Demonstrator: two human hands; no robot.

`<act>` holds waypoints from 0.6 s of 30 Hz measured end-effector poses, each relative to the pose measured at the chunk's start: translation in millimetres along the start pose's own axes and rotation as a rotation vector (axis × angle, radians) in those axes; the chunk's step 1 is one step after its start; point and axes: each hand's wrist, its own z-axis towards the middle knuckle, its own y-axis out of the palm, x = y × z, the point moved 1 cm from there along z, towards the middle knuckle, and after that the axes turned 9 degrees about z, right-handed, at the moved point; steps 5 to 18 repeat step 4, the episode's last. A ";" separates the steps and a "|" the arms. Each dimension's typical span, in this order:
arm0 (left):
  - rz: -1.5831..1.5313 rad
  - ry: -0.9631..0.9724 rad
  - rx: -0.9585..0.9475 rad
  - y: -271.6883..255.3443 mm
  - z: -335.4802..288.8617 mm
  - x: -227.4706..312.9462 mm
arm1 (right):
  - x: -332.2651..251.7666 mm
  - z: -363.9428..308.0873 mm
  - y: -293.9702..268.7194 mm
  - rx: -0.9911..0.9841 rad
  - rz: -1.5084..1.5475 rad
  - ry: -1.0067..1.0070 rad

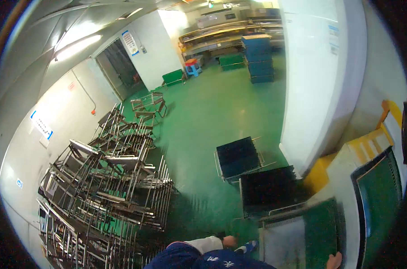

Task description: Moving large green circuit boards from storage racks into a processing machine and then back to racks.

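My left hand [230,242] is low in the picture, just past a white sleeve and in front of my dark blue top. It looks small and blurred, so its fingers cannot be made out. At the lower right, my right hand [333,261] is closed round the edge of a large dark-framed rack [341,222]. Through the frame, a pale grey panel and green show. Beyond it stands a black slotted rack [268,190] with thin metal rails. A second black rack [237,157] is a little farther off.
Piled metal frames [109,188] crowd the left side along the wall. A white pillar [309,89] rises on the right, beside a yellow and white machine [351,166]. Farther back are stacked blue crates [258,60], a red-and-blue stool [192,68] and long shelves [217,42].
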 end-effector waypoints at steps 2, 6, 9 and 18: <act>0.044 0.085 0.129 -20.5 -1.5 37.2 | 51.1 30.2 53.8 -0.004 -0.002 0.067; 0.015 0.048 0.126 -27.1 9.9 40.1 | 101.3 93.8 104.3 0.008 0.023 0.155; 0.015 0.048 0.126 -27.1 9.9 40.1 | 101.3 93.8 104.3 0.008 0.023 0.155; 0.015 0.048 0.126 -27.1 9.9 40.1 | 101.3 93.8 104.3 0.008 0.023 0.155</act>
